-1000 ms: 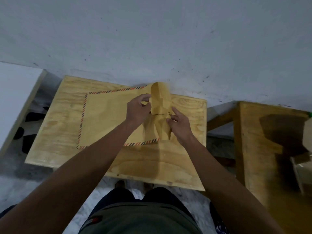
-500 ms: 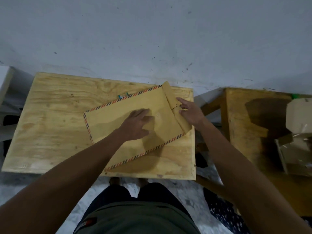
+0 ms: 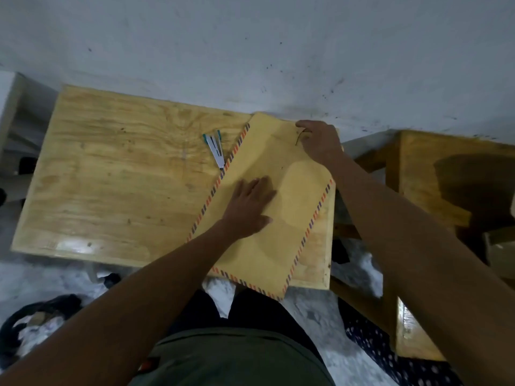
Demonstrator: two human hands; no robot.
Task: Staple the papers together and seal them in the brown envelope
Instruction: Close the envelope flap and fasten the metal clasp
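We saw the brown envelope (image 3: 267, 218) lying flat on the right half of the wooden table (image 3: 117, 174), turned so its near corner stuck out past the table's front edge toward six o'clock. The left hand (image 3: 248, 207) lay open on the envelope's middle, palm down, fingers spread and pointing toward one o'clock, gripping nothing. At one o'clock from it, the right hand (image 3: 320, 143) rested on the envelope's far end, fingers curled; whether they pinched the thin dark string there we could not tell. The stapler (image 3: 216, 149) lay at eleven o'clock from the left hand, just beside the envelope's striped edge.
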